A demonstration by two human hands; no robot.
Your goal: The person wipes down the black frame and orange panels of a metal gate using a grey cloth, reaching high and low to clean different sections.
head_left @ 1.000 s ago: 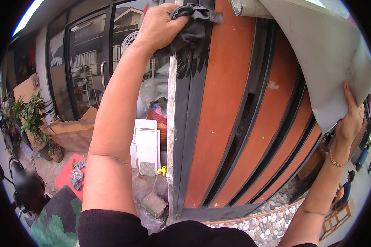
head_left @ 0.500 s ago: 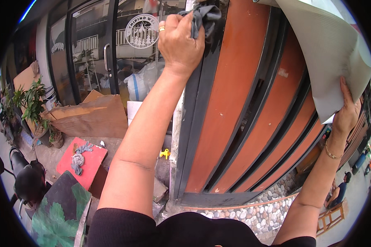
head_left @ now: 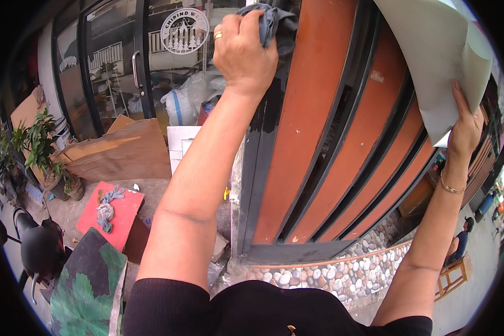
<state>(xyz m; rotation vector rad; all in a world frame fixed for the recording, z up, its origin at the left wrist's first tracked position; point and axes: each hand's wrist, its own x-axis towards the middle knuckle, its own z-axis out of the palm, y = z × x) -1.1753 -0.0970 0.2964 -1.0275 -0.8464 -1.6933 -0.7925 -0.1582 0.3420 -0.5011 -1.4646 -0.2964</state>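
Observation:
My left hand (head_left: pixel 245 50), raised at the top, is closed on a bunched dark grey cloth (head_left: pixel 277 28). The cloth lies against the dark frame post (head_left: pixel 266 129) beside orange panels. Wet-looking dark patches show on the post just below it. Over on the right, my right hand (head_left: pixel 466 123) grips the lower edge of a large, flexible grey sheet (head_left: pixel 439 61), holding it away from the panels. The sheet curls at its right side and runs out of view at the top. One finger lies along its face; the others are partly hidden.
Orange slatted panels (head_left: pixel 319 101) stand in front, above a pebble strip (head_left: pixel 325 280). At left are a glass door (head_left: pixel 115 73), a wooden board (head_left: pixel 117 154), a red board (head_left: pixel 123 213) with rags, potted plants (head_left: pixel 39 143) and a motorbike (head_left: pixel 39 246). A person (head_left: pixel 461 241) sits at far right.
My left hand and the cloth have moved slightly lower along the post. The view has shifted a little. The sheet remains in my right hand.

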